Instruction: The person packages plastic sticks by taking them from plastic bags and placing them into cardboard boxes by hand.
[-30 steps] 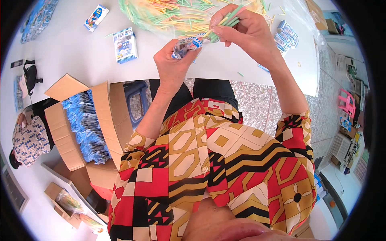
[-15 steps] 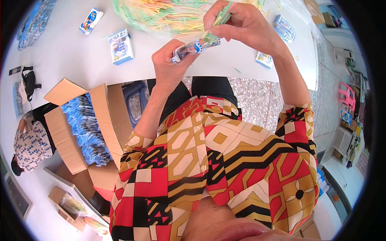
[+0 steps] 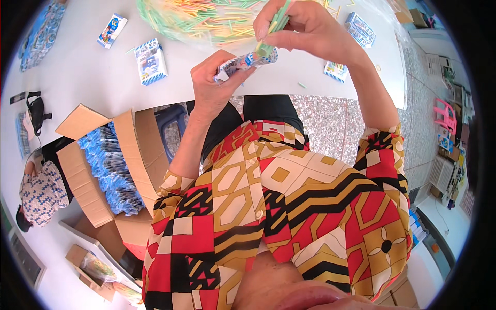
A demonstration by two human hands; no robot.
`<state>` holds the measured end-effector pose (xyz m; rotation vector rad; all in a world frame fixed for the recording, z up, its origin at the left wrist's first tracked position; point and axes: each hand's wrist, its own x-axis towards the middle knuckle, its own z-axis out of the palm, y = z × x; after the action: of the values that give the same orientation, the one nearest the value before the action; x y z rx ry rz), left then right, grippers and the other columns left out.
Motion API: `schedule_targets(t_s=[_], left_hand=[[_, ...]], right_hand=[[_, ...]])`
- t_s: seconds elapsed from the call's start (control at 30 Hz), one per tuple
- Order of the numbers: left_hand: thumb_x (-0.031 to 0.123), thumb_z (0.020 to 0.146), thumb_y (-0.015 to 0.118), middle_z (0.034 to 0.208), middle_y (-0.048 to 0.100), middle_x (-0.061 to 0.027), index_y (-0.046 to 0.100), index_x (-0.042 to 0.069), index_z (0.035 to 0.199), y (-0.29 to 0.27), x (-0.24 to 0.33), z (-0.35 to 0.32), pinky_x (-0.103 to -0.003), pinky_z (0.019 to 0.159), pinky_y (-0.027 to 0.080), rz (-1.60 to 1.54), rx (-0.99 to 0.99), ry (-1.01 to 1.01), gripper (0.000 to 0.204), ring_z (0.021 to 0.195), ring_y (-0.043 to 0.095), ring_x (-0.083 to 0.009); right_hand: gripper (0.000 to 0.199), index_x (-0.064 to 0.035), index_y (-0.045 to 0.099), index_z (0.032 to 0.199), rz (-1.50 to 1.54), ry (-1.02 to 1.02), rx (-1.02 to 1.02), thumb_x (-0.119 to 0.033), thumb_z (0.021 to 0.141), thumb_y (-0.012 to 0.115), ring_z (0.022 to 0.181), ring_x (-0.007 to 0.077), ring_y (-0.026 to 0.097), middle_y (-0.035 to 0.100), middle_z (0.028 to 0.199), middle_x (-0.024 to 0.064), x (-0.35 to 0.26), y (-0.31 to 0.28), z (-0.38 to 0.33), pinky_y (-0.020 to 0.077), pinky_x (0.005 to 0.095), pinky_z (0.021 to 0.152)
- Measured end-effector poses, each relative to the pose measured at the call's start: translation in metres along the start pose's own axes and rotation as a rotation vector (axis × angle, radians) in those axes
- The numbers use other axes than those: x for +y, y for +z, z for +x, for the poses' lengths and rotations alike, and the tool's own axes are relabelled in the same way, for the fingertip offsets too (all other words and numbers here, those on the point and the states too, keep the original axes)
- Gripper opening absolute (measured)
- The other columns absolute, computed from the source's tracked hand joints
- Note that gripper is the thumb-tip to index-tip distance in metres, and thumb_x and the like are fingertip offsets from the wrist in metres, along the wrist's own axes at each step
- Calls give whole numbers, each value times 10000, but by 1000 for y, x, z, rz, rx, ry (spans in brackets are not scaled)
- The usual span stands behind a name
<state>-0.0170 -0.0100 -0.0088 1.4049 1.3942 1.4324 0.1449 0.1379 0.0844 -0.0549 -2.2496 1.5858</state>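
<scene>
My left hand (image 3: 209,85) is closed around a small blue-and-white printed packet (image 3: 227,70), tilted with its open end up to the right. Pinched in my right hand (image 3: 320,36) is a bundle of thin green, yellow and pink sticks (image 3: 279,21). The lower ends of the bundle are at the packet's mouth; how deep they reach inside I cannot tell. Just beyond my hands, a heap of similar coloured sticks (image 3: 222,23) lies in clear plastic on the white table (image 3: 181,88). One short green piece (image 3: 301,84) lies near the table's front edge.
Small blue-and-white boxes lie at left (image 3: 151,63) and right (image 3: 360,31). Left of my legs, an open cardboard carton (image 3: 137,150) holds many blue packets (image 3: 111,170). A blue stool (image 3: 169,126) stands beside it. Another person (image 3: 44,188) is at the far left.
The whole view has shifted slightly, with the table's things a little further left. Both hands keep their grips, and the sticks stay at the packet's mouth.
</scene>
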Motion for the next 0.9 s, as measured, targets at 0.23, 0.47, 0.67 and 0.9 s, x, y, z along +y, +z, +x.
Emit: schedule_targets(t_s=[0.23, 0.47, 0.67, 0.9], left_hand=[[43, 757, 728, 735, 629, 4, 657, 2, 871, 7, 9, -4, -192, 573, 431, -317, 38, -215, 140, 643, 534, -38], [34, 768, 715, 773, 646, 0, 658, 1, 925, 8, 3, -2, -189, 606, 452, -315, 40, -225, 170, 674, 552, -40], [37, 767, 712, 792, 651, -7, 659, -2, 948, 7, 7, 3, -196, 613, 454, -303, 78, -192, 192, 678, 552, -46], [59, 755, 723, 748, 625, 8, 663, -10, 887, 6, 8, -2, -204, 609, 433, -226, 133, -261, 160, 678, 525, -41]], right_hand=[[131, -20, 591, 955, -652, 61, -102, -84, 846, 627, 736, 128, 544, 584, 842, 62, -29, 17, -4, 442, 258, 653], [129, -12, 588, 955, -314, 392, -5, -110, 871, 594, 734, 165, 561, 583, 895, 72, -40, 18, 5, 450, 285, 661], [161, 2, 581, 918, -503, -60, 236, -154, 888, 559, 722, 229, 586, 599, 870, 98, -15, 25, 4, 453, 337, 639], [378, -86, 487, 1281, -395, 166, 125, -269, 951, 457, 1134, 218, 513, 536, 1243, 88, 26, 10, -9, 395, 335, 979]])
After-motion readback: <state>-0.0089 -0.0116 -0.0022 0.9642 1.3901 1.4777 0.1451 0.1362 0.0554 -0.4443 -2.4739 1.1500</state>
